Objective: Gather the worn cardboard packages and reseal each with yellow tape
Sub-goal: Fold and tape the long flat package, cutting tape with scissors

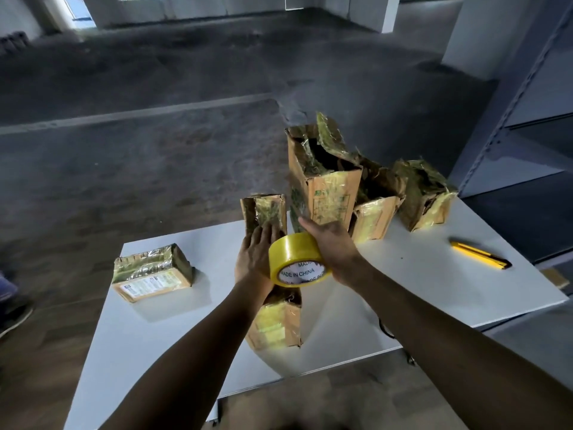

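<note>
Left hand flat, fingers straight, atop worn package; right hand fingers around yellow tape roll.

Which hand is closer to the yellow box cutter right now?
Right. The right hand, gripping the tape roll, is left of the box cutter, not touching it; the left hand lies farther left, flat on a package.

The tape roll is bright yellow, its white core printed in black letters. The cardboard packages are tan, patched with glossy yellow-green tape. The table is white, the knife yellow and black, the shelving grey-blue.
</note>
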A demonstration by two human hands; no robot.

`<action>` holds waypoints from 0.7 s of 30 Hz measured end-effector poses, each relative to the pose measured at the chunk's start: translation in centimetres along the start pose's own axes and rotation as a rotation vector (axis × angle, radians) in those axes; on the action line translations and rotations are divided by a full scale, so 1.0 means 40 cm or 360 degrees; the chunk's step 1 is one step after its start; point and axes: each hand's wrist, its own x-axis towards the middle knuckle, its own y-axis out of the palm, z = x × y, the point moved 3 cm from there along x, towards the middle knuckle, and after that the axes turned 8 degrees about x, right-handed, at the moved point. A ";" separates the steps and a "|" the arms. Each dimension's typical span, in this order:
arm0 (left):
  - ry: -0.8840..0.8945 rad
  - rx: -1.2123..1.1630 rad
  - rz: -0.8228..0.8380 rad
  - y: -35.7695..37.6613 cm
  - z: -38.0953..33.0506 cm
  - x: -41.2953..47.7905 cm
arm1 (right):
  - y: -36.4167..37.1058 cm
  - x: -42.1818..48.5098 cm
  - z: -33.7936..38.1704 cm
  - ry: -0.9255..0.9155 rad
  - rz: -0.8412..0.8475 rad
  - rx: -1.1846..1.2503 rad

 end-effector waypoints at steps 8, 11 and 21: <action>0.0026 0.0170 -0.0187 -0.017 -0.012 0.000 | -0.075 0.006 0.050 -0.0257 0.0094 -0.0085; -0.0084 0.0060 -0.0085 -0.023 -0.016 0.004 | -0.078 0.000 0.056 -0.0275 0.0123 -0.0016; -0.0305 0.0003 -0.0007 -0.006 -0.064 -0.014 | -0.081 0.005 0.031 -0.0217 0.0137 -0.0089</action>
